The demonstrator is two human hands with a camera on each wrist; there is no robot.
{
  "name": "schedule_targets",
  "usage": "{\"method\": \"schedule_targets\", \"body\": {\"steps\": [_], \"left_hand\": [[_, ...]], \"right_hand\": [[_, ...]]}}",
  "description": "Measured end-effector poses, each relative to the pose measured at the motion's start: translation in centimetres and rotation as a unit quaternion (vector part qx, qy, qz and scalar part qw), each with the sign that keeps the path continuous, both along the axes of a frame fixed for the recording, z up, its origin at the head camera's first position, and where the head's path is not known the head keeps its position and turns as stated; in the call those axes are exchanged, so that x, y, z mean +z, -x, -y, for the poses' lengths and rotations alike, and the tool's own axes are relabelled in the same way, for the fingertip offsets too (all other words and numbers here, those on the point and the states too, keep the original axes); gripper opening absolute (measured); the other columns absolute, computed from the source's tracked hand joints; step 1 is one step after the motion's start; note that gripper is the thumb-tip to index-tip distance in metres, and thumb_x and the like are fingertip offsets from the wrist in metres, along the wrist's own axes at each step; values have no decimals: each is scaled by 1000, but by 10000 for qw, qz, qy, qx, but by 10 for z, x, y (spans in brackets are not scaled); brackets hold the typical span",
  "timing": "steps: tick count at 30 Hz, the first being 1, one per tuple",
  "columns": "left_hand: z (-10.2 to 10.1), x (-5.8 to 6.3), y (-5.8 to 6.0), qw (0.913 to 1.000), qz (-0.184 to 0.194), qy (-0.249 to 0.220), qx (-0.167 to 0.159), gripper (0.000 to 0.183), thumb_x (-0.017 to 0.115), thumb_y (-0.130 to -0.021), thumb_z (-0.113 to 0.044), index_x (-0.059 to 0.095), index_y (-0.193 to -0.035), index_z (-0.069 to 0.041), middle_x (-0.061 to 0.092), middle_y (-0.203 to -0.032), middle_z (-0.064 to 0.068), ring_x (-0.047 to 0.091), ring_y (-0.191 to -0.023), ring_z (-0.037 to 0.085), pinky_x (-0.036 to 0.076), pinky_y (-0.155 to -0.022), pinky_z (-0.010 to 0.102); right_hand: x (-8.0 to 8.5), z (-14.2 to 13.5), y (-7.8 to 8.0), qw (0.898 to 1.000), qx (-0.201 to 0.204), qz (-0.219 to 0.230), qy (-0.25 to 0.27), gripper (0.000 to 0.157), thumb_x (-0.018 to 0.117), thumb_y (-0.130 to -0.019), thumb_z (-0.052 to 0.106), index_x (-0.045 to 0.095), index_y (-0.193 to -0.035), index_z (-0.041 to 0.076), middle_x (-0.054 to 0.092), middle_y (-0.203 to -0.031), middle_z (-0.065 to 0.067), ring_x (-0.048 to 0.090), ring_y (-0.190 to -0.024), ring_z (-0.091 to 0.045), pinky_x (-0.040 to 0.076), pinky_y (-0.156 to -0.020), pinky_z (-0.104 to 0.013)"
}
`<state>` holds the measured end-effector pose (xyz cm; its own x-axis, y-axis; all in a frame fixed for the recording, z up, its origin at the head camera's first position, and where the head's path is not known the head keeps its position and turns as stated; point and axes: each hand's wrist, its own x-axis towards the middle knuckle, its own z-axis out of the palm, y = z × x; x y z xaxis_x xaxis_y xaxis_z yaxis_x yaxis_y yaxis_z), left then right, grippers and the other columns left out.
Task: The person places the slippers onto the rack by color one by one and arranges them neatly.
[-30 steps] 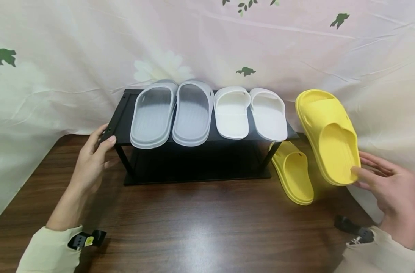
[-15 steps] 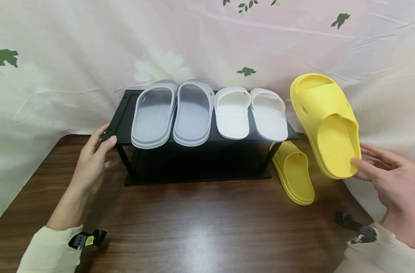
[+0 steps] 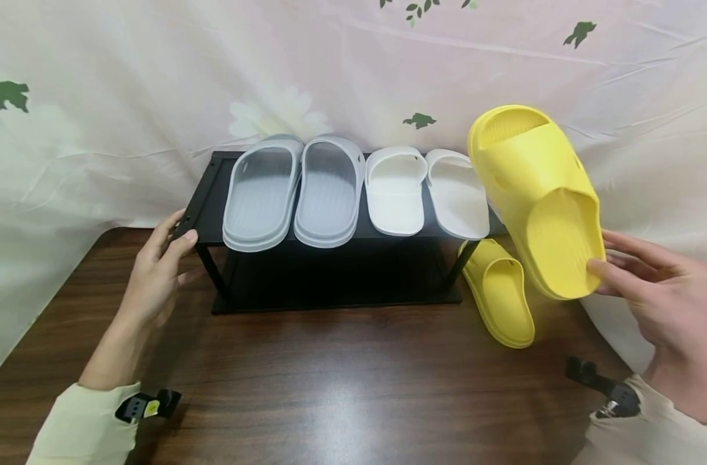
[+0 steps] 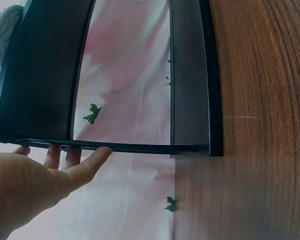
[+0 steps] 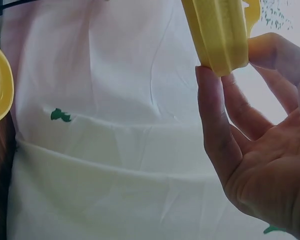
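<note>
My right hand (image 3: 667, 297) pinches a yellow slipper (image 3: 562, 245) by its heel, thumb on the footbed and fingers underneath. The slipper is raised, toe pointing away, and its toe end overlaps the right end of the black shoe rack (image 3: 210, 213) in the head view. In the right wrist view the fingertips press on both faces of the slipper's heel (image 5: 222, 45). My left hand (image 3: 155, 278) grips the rack's left end, thumb on the top edge; the left wrist view shows its fingers along the side post (image 4: 155, 148). A second yellow slipper (image 3: 507, 303) lies on the table beside the rack's right leg.
On the top shelf stand two grey clogs (image 3: 260, 194) (image 3: 328, 194) at the left and two white clogs (image 3: 395, 194) (image 3: 459, 200) to their right. The lower shelf (image 3: 330, 278) is dark. A patterned cloth (image 3: 341, 77) hangs behind the brown wooden table (image 3: 307, 387).
My right hand has carried the yellow slipper up and leftward, toward the rack's right end. The left hand keeps its hold, and the other footwear has not moved.
</note>
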<state>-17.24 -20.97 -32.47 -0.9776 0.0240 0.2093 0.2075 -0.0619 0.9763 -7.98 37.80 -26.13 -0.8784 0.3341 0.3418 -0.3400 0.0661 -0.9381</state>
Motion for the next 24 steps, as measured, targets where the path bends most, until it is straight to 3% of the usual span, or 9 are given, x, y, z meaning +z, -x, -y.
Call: {"method": "schedule_targets", "body": {"steps": [12, 17, 20, 24], "left_hand": [[0, -1, 0, 10000, -13, -22, 8, 60, 57, -105, -27, 33, -160, -20, 36, -144, 5, 41, -127, 22, 56, -80, 23], [1, -1, 1, 10000, -23, 4, 24, 59, 57, -105, -28, 35, -159, -20, 39, -141, 3, 43, -126, 21, 56, -79, 24], [1, -1, 1, 10000, -8, 16, 28, 59, 57, -105, -28, 34, -159, -21, 39, -141, 2, 43, -126, 21, 57, -79, 24], [2, -1, 0, 10000, 1, 62, 11, 59, 56, -106, -28, 33, -160, -21, 38, -142, 2, 41, -128, 22, 56, -80, 24]], "right_hand": [[5, 16, 6, 9976, 187, -431, -509, 41, 70, -79, -25, 72, -116, -10, 77, -90, -5, 73, -80, -11, 56, -55, -22], [6, 21, 8, 9925, 128, -467, -1124, 39, 71, -79, -24, 71, -116, -11, 77, -91, -2, 72, -79, -8, 56, -57, -20], [7, 26, 10, 9824, -81, -380, -1827, 39, 73, -80, -20, 71, -117, -11, 77, -92, 3, 71, -78, -6, 54, -57, -16], [8, 33, 12, 9561, -416, -333, -2880, 38, 77, -79, -16, 72, -116, -9, 76, -92, 11, 69, -80, -3, 51, -62, -11]]}}
